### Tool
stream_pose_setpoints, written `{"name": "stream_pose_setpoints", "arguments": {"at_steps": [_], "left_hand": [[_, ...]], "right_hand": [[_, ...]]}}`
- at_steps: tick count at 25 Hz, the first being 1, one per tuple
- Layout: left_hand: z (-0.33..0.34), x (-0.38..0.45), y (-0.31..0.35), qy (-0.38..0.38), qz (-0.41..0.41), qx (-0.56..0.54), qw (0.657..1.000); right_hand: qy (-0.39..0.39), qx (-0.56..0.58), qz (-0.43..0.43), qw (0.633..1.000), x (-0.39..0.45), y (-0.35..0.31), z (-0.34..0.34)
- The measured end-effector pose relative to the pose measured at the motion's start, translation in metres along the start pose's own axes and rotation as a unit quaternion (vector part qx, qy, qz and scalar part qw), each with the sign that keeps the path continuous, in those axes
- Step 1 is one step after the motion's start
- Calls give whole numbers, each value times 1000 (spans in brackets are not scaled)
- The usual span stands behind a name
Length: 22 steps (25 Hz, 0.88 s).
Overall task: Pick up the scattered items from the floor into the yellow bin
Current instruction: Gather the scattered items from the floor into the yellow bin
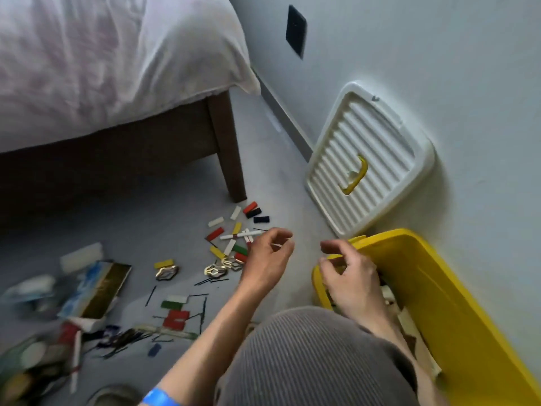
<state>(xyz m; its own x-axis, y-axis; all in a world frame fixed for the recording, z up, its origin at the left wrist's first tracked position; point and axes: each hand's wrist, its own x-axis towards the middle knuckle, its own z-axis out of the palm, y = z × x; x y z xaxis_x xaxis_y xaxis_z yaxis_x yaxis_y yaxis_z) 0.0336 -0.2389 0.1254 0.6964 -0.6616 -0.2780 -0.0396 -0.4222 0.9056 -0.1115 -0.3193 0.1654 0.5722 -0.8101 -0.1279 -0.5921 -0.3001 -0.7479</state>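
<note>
The yellow bin stands at the right by the wall, with pale items inside. My right hand hovers over its near-left corner, fingers loosely curled and apart, nothing visible in them. My left hand hangs just left of it above the floor, fingers curled; a thin pale sliver shows between thumb and fingers, too small to identify. Under and left of that hand lie coloured blocks, white markers and gold hair clips. More blocks and black hair pins lie nearer me.
The bin's white lid with a yellow handle leans on the wall. A bed with a dark wooden leg fills the upper left. A blue-and-gold box and blurred clutter sit at the left. My knee is at the bottom.
</note>
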Motion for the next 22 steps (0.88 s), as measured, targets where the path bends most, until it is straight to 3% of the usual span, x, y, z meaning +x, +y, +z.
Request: {"name": "stream_pose_setpoints", "arguments": {"at_steps": [4,8,14,18,22], "left_hand": [[-60,25,-77,88,-102,21,991],[-92,67,-135,109,-144,140,974],[-72,154,-146,2,34,390,920],[-57,182,-157,-49,13,485,873],[-61,176,-163,-63,29,475,877]], "right_hand": [[-120,-30,-21,992,42,-25,106],[-153,-85,-13,984,91,-12,192],[-136,-197,-59,969,165,22,246],[-161,-296,-118,934,184,43,258],[-152,-334,-166,915,176,47,256]]}}
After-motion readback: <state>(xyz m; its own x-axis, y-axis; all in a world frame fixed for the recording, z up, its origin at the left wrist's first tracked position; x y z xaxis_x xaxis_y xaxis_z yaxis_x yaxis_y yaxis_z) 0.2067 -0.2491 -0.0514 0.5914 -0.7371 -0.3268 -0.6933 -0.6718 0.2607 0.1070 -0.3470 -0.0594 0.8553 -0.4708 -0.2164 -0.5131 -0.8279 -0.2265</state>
